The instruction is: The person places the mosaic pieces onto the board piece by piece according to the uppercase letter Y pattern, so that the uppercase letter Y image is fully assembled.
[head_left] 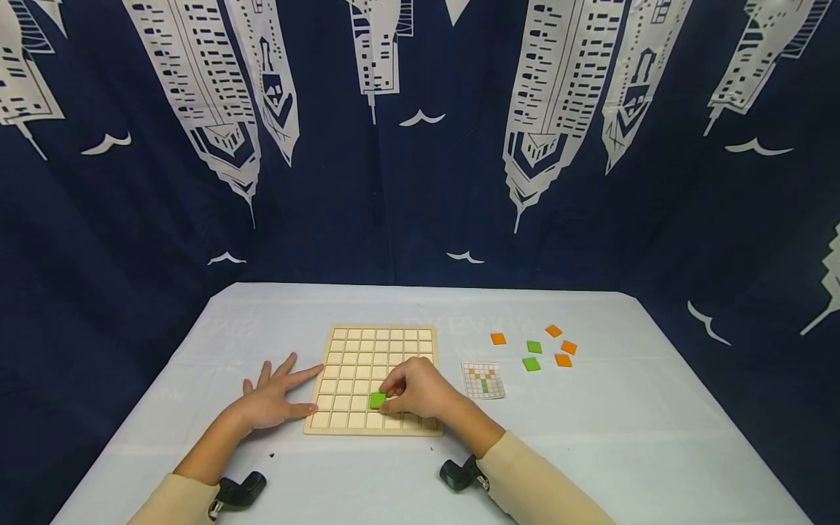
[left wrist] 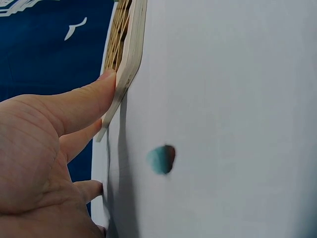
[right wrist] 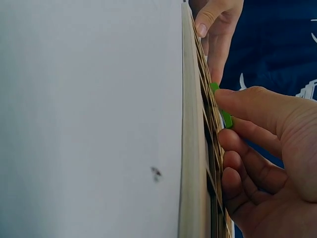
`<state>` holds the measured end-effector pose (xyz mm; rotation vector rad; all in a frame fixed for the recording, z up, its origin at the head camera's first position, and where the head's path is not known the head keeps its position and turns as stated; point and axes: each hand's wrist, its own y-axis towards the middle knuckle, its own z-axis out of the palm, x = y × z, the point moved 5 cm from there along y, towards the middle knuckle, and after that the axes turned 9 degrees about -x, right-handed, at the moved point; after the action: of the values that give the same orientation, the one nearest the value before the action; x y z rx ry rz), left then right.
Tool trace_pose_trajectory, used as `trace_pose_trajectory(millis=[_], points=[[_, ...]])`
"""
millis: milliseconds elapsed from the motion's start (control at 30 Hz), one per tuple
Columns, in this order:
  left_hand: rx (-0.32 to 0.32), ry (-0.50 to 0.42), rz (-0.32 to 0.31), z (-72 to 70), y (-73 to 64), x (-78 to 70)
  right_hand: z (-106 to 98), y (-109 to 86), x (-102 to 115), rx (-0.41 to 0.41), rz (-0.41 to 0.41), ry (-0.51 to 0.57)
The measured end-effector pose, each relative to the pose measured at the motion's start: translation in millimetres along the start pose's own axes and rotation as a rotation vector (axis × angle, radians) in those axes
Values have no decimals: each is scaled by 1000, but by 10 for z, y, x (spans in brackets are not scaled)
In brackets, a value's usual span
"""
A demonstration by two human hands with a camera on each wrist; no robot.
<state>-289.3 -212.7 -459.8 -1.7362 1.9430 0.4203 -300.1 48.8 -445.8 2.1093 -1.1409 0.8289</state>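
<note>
A green tile (head_left: 377,400) is pinched between the fingertips of the right hand (head_left: 420,392), over the grid board (head_left: 345,370); the left hand (head_left: 270,403), fingers spread, touches the board's edge. Lettering (head_left: 484,325) on the table (head_left: 630,437) seems too faint to read.

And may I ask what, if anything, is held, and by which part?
The right hand pinches a green tile by its right side (head view); the left hand holds nothing.
</note>
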Motion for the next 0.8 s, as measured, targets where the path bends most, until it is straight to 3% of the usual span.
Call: trace_pose_trajectory(millis=[800], points=[[9, -5, 3, -4, -13, 1, 33, 19, 30, 26, 6, -61]])
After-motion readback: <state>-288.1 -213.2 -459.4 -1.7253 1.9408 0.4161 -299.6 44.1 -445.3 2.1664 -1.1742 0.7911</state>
